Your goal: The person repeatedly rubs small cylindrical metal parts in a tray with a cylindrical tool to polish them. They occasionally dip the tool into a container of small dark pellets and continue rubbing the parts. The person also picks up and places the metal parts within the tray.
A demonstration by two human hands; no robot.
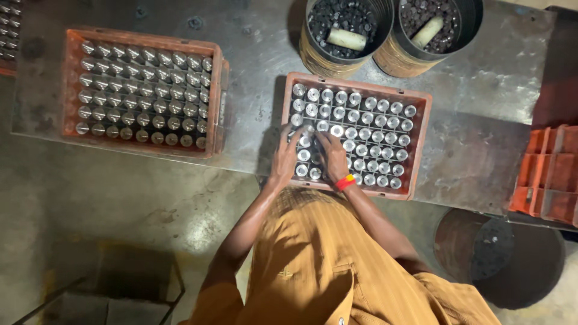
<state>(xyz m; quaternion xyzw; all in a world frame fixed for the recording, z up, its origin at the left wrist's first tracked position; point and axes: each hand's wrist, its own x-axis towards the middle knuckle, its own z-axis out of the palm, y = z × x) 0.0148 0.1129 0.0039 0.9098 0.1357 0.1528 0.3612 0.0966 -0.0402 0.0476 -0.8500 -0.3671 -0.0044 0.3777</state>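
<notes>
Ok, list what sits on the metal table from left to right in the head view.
Left crate of metal cylinders → left hand → right hand, both on the middle crate → stacked empty orange crates at the right edge.

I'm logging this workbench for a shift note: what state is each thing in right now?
Orange plastic crate under the hands: nearly full of upright metal cylinders.
Orange plastic crate at left: full of metal cylinders.
Two round buckets: hold dark small parts, a pale cylinder lying on top of each.
Left hand: resting on cylinders.
Right hand: resting on cylinders, red-yellow band at wrist.
</notes>
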